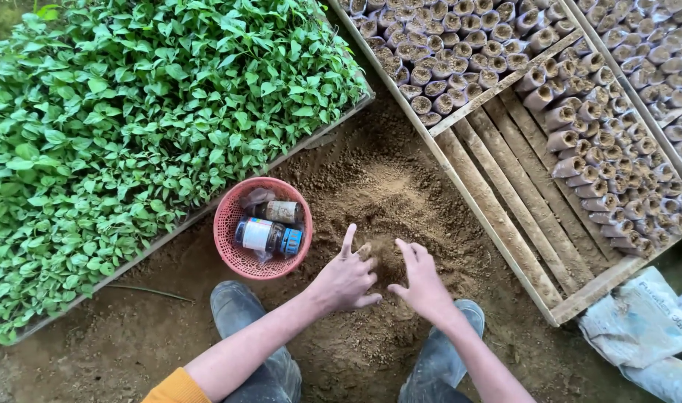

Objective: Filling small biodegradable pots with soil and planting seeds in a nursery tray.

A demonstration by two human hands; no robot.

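Observation:
My left hand and my right hand rest on a mound of loose brown soil on the ground, fingers spread, a small heap of soil between them. Neither hand holds anything I can make out. Both forearms reach in from the bottom edge, above my two dark rubber boots. A pink plastic basket sits just left of my left hand, holding a jar with a blue lid, a second small bottle and a crumpled plastic bag.
A bed of green seedlings fills the left. A slatted wooden tray on the right holds several rows of small soil-filled bags; more trays lie beyond. Crumpled white sacks lie at bottom right.

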